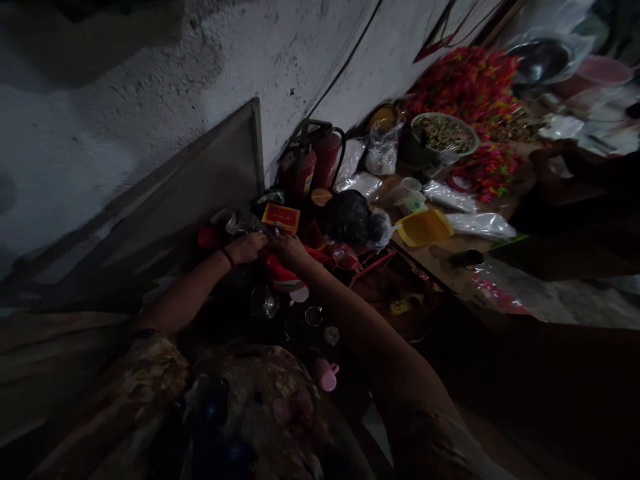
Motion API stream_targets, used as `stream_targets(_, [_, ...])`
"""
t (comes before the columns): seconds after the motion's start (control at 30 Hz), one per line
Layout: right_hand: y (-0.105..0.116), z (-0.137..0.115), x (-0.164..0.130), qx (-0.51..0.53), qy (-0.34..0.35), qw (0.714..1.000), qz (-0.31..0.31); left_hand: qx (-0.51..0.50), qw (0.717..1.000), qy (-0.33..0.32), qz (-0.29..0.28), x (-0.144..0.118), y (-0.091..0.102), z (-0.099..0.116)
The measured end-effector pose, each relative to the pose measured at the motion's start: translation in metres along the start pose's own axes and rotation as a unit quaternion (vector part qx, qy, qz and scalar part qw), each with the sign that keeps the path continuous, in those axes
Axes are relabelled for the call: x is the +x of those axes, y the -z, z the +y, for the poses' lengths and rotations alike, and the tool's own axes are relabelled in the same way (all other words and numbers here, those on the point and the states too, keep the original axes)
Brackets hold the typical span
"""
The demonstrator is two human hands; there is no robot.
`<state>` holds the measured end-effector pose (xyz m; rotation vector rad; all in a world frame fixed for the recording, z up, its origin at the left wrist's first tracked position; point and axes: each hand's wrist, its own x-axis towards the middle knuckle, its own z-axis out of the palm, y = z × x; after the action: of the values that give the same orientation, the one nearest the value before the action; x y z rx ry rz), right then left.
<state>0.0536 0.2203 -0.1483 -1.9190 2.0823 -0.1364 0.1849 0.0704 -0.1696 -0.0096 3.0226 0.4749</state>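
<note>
My left hand (247, 247) and my right hand (291, 252) are close together over a crowded, dark surface, fingers bent inward. A crumpled clear plastic bag (243, 222) rises just behind my left fingers, which seem to pinch its edge. My right fingers are closed too, with a small pale bit at their tips that is too dim to name. Right behind them lies a red box (281, 219) with yellow edging. Below my hands is a red plastic bag (283, 275).
Nearer me are a glass jar (265, 302), a clear cup (313, 316) and a pink mug (327, 375). Fire extinguishers (325, 157) stand by the wall. To the right are a black bag (347, 215), a yellow dustpan (425, 228) and red flowers (465, 80). Another person's dark arm (565, 193) reaches in.
</note>
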Motion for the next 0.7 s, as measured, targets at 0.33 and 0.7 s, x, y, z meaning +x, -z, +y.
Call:
stream_targets(0.33, [0.004, -0.006, -0.006, 0.006, -0.018, 1.0, 0.015, 0.007, 1.0, 0.002, 0.022, -0.005, -0.001, 0.008])
stream_targets(0.7, [0.02, 0.037, -0.045, -0.042, -0.079, 0.996, -0.002, 0.035, 0.999, -0.006, 0.029, 0.003, -0.001, 0.003])
